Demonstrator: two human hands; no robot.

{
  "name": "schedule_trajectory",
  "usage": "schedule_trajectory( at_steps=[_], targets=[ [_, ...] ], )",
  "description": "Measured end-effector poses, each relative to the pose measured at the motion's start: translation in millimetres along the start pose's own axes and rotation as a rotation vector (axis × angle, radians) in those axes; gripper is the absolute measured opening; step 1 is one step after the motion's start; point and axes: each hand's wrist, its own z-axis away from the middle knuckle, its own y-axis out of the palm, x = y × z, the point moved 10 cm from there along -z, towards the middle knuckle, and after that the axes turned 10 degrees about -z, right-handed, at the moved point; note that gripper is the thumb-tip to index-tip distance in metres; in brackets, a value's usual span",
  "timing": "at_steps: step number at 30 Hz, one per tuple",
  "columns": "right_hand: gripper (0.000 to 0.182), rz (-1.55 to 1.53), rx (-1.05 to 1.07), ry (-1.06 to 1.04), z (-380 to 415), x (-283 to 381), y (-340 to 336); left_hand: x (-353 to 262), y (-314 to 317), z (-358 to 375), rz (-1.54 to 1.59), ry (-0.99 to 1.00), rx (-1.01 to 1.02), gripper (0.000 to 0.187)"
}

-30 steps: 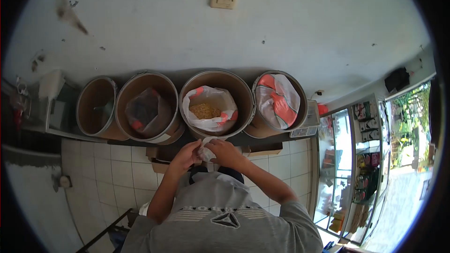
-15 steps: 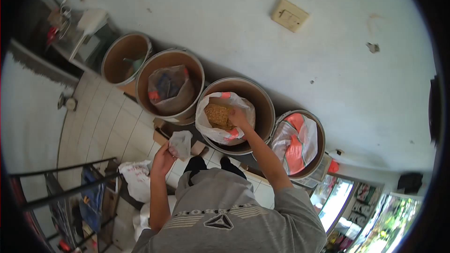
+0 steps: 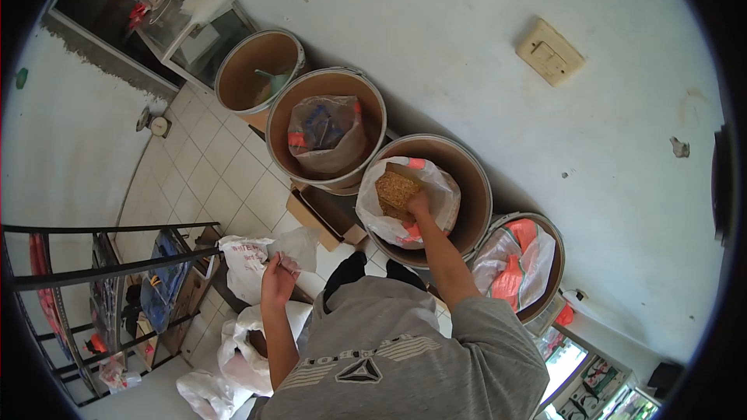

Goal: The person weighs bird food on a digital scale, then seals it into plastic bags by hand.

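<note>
My left hand (image 3: 278, 280) pinches a thin, clear plastic bag (image 3: 299, 246) by its edge, above the floor to the left of my feet. My right hand (image 3: 419, 204) reaches into a white sack (image 3: 447, 214) with orange patches, which sits inside the third barrel (image 3: 472, 183). Its fingers are closed at the side of what looks like an amber scoop, heaped with golden-brown grain (image 3: 397, 189). The fingertips are partly hidden by the sack and the grain.
Along the wall stand a barrel (image 3: 226, 82) with a green scoop, a barrel (image 3: 280, 136) holding a sack, and a barrel (image 3: 554, 264) with an orange-white sack. An open cardboard box (image 3: 323, 218), white bags (image 3: 245, 268) and a black metal rack (image 3: 117, 268) are at left.
My view has swung, so the barrels appear farther right. My left hand with the plastic bag now appears in front of the white bag. My right hand is still in the sack beside the grain.
</note>
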Motion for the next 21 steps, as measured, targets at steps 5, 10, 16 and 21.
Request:
schedule_trajectory(
  at_steps=[5,10,16,21],
  targets=[
    [0.042,-0.134,-0.124,-0.017,26,26,-29,-24,7,0,-0.032,0.031,-0.036,0.018],
    [0.042,-0.073,-0.017,0.01,30,19,-38,-61,32,0,-0.091,0.057,-0.006,0.017],
    [0.051,-0.206,-0.106,-0.143,47,18,-92,-131,134,20,-0.139,0.212,0.272,0.016],
    [0.046,-0.627,0.029,-0.053,87,18,-145,-149,238,47,-0.13,0.21,0.596,0.017]
  ],
)
